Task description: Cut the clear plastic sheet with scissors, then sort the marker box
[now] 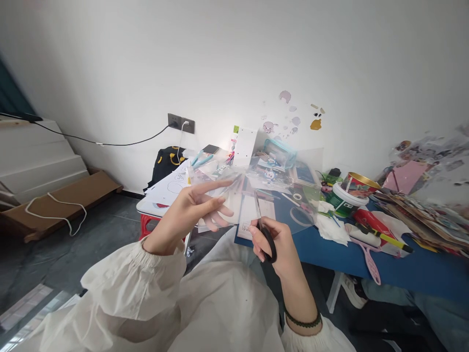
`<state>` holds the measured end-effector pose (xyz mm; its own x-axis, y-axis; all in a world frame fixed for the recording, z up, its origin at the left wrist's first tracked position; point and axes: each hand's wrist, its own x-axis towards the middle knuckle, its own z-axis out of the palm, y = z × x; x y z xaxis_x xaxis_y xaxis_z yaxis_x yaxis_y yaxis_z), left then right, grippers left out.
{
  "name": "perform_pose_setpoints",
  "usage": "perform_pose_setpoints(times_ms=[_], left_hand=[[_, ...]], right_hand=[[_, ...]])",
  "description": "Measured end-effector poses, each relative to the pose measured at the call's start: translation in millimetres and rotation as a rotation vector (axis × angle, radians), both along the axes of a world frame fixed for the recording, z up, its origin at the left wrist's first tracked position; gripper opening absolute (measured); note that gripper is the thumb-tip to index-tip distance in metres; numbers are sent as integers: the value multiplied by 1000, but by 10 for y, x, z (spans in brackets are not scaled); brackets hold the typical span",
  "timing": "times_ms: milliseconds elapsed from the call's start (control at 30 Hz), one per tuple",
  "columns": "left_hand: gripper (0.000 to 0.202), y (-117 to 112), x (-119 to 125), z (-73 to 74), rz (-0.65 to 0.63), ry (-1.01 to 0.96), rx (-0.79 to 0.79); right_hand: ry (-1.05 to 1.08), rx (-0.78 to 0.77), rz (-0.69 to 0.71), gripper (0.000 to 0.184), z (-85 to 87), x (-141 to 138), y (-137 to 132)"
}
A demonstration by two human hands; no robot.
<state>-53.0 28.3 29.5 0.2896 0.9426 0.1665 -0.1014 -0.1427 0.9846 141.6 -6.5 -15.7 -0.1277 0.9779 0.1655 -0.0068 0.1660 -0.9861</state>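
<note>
My left hand (194,208) is raised in front of me, fingers pinched on a clear plastic sheet (286,181) that stretches out to the right. My right hand (276,244) is closed through the black handles of a pair of scissors (262,225), whose blades point up into the lower edge of the sheet. Both sleeves are white. A dark bracelet sits on my right wrist.
A blue table (403,266) on the right holds a green-and-white tub (346,200), a red tin (361,183), a pink comb (370,259), tissues and stacked papers. A small white table (164,195) stands ahead. Cardboard (62,200) and cables lie by the left wall.
</note>
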Motion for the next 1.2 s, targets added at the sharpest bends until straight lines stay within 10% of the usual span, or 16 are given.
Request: perform_pose_setpoints(times_ms=[1200], left_hand=[[46,22,-15,-80,-76,54,-67]], right_hand=[[-23,32,-6,20,47,23,129]])
